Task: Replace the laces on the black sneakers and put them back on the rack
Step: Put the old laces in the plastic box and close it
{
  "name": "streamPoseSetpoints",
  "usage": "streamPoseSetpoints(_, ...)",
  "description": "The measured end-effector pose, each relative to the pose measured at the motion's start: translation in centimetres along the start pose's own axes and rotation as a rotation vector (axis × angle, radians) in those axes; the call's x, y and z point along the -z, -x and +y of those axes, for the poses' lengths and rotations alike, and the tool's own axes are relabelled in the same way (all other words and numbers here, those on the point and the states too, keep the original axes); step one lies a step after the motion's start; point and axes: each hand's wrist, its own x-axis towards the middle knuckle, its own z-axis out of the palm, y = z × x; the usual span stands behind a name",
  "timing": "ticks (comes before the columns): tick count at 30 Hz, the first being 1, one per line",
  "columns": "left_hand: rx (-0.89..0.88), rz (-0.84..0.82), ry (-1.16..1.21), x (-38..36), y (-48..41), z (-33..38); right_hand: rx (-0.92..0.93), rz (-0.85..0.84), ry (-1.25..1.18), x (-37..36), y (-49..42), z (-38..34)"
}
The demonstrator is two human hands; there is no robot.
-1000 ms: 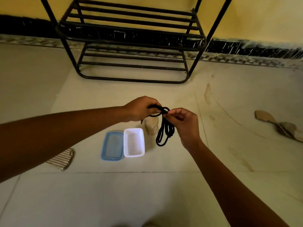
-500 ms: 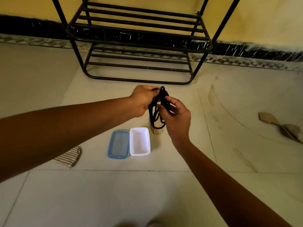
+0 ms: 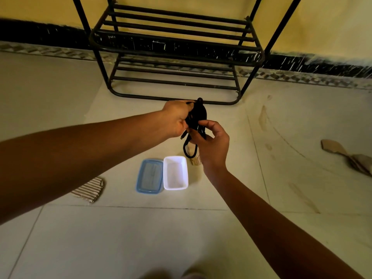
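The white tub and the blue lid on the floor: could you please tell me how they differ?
The white tub is white; the blue lid is blue with a greyish middle. The tub is deep and open-topped; the lid is flat and shallow. Both are rounded rectangles, side by side on the floor, lid on the left.

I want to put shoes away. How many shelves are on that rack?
2: the upper shelf and the lower shelf just above the floor. The rack's posts run out of the picture, so more may sit higher.
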Motion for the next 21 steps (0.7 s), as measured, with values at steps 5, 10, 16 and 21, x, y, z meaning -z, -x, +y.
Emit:
streamPoseSetpoints(5, -0.008, -0.052, -0.047, 0.7, 0.4, -0.3, -0.027, 0.026, 0.040, 0.5, -0.6, 0.5)
streamPoseSetpoints(10, -0.228, -0.092, -0.428, 3.3, -0.2, -3.5, -0.109, 0.026, 0.184, 1.0, -1.1, 2.0)
streamPoseSetpoints(16, -0.305, -0.199, -1.201, 7.7, -1.3, -8.1, -0.212, -0.074, 0.391, 1.6, 0.2, 4.9)
streamPoseSetpoints(21, -0.087, -0.116, -1.727, 7.1, -2.0, -9.4, -0.043, -0.256, 0.760, 1.0, 1.8, 6.8)
